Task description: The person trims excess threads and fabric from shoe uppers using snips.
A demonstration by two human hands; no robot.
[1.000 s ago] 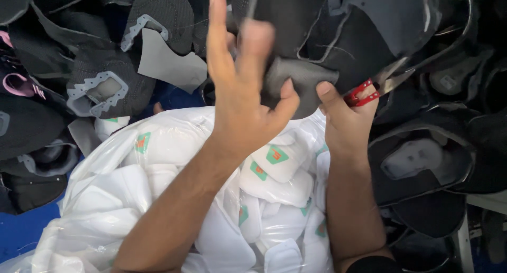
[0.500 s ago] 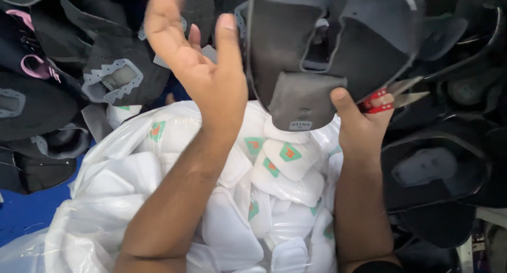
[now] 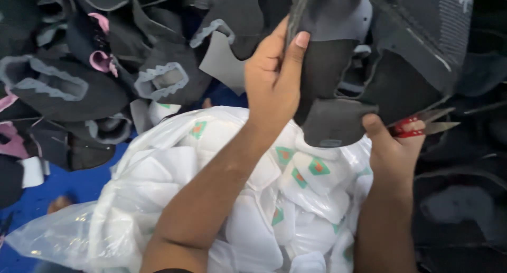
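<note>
My left hand (image 3: 272, 75) grips the left edge of a black fabric shoe upper (image 3: 369, 56), held up in front of me. My right hand (image 3: 393, 149) pinches the lower part of the same upper with its thumb and also holds small red-handled thread snips (image 3: 422, 126), blades pointing right. Both forearms rise over a clear plastic bag (image 3: 158, 183) full of white insoles with green and orange diamond marks.
A heap of black and grey shoe uppers (image 3: 79, 88), some with pink trim, fills the left and the top. More dark uppers (image 3: 465, 199) lie at the right. Blue floor (image 3: 58, 183) shows at lower left.
My left hand, open in the air before, has moved right and closed on the upper's edge. The upper has risen and come nearer. My right hand stays on it with the snips.
</note>
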